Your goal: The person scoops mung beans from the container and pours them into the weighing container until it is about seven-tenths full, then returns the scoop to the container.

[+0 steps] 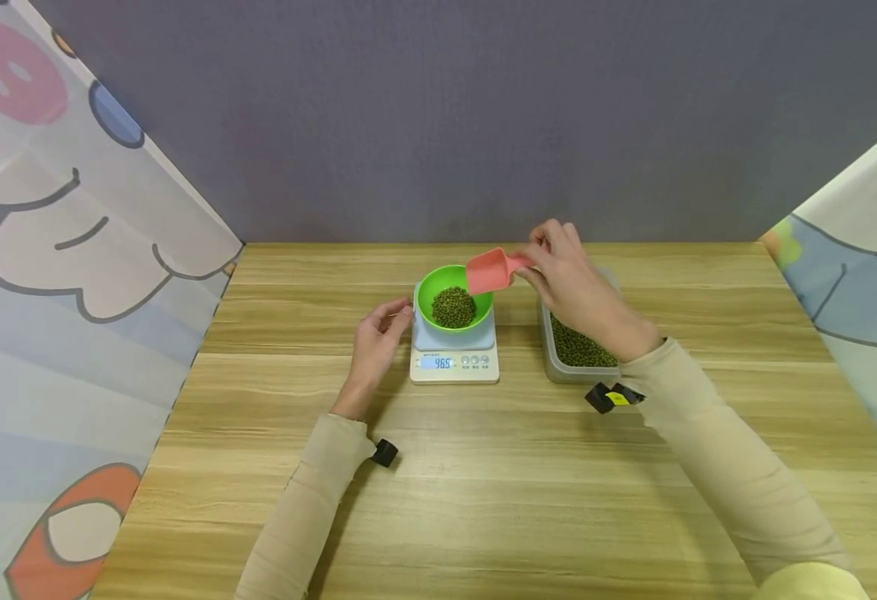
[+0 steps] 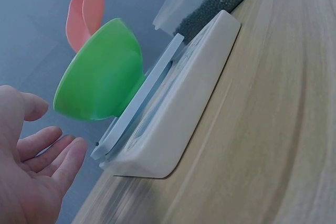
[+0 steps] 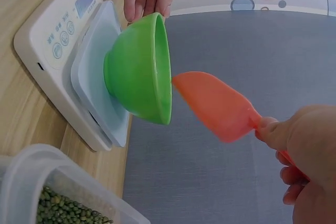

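Observation:
A green bowl (image 1: 426, 287) with a heap of mung beans (image 1: 453, 307) in it stands on a white kitchen scale (image 1: 453, 374), whose display is lit. My right hand (image 1: 569, 279) pinches the handle of a pink scoop (image 1: 488, 272), tilted with its lip at the bowl's right rim. In the right wrist view the scoop (image 3: 215, 106) shows its outer side, so I cannot tell what is inside. My left hand (image 1: 381, 337) is beside the scale's left edge, and in the left wrist view its relaxed fingers (image 2: 68, 163) stand apart from the bowl (image 2: 102, 74).
A clear plastic container (image 1: 551, 367) of mung beans stands right of the scale, partly under my right forearm. Behind the wooden table (image 1: 453, 483) rises a grey wall (image 1: 468, 117). Cartoon-printed sheets (image 1: 56, 250) hang at both sides.

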`<control>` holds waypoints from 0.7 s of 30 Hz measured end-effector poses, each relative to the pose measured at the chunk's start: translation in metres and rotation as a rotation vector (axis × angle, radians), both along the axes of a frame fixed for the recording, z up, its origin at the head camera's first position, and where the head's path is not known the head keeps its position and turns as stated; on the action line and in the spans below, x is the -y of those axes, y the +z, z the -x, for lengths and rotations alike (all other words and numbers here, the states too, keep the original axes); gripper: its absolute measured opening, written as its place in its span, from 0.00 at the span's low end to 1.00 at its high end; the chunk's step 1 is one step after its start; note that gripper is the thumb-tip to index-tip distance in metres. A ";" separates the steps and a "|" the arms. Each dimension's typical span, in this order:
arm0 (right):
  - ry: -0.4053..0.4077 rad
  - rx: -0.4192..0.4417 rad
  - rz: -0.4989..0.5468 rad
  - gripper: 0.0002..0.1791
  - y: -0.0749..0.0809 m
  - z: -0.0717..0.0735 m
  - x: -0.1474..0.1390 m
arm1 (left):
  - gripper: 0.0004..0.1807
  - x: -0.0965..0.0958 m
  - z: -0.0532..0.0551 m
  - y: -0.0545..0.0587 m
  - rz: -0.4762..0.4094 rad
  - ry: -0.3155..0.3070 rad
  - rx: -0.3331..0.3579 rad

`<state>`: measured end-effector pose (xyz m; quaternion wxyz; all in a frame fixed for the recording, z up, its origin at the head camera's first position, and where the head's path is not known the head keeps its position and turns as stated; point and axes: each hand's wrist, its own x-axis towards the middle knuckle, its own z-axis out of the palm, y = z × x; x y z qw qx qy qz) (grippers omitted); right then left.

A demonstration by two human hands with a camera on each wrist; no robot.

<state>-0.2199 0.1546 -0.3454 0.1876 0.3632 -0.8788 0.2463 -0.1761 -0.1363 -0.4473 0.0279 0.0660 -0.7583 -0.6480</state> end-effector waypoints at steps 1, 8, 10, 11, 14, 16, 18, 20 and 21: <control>-0.004 0.002 0.006 0.12 -0.001 0.000 0.000 | 0.21 0.000 0.000 0.000 -0.001 0.000 -0.001; -0.034 0.027 0.081 0.12 -0.005 -0.008 -0.010 | 0.21 0.002 -0.001 -0.002 0.008 0.001 -0.008; -0.044 0.043 0.105 0.12 -0.007 -0.012 -0.015 | 0.22 0.003 -0.002 -0.002 0.018 0.003 -0.007; -0.047 0.046 0.119 0.12 -0.009 -0.013 -0.018 | 0.21 0.003 -0.002 -0.002 0.021 0.003 -0.009; -0.056 0.056 0.162 0.12 -0.015 -0.018 -0.027 | 0.22 0.005 -0.003 -0.001 0.026 0.000 -0.007; -0.070 0.046 0.188 0.12 -0.018 -0.021 -0.033 | 0.22 0.005 -0.004 0.000 0.031 -0.001 -0.005; -0.085 0.035 0.203 0.12 -0.022 -0.024 -0.039 | 0.22 0.007 -0.005 0.000 0.036 -0.002 -0.006; -0.102 0.018 0.210 0.12 -0.026 -0.027 -0.046 | 0.22 0.008 -0.006 0.000 0.041 -0.001 -0.005; -0.109 0.010 0.213 0.13 -0.028 -0.029 -0.049 | 0.22 0.008 -0.006 0.000 0.043 -0.001 -0.004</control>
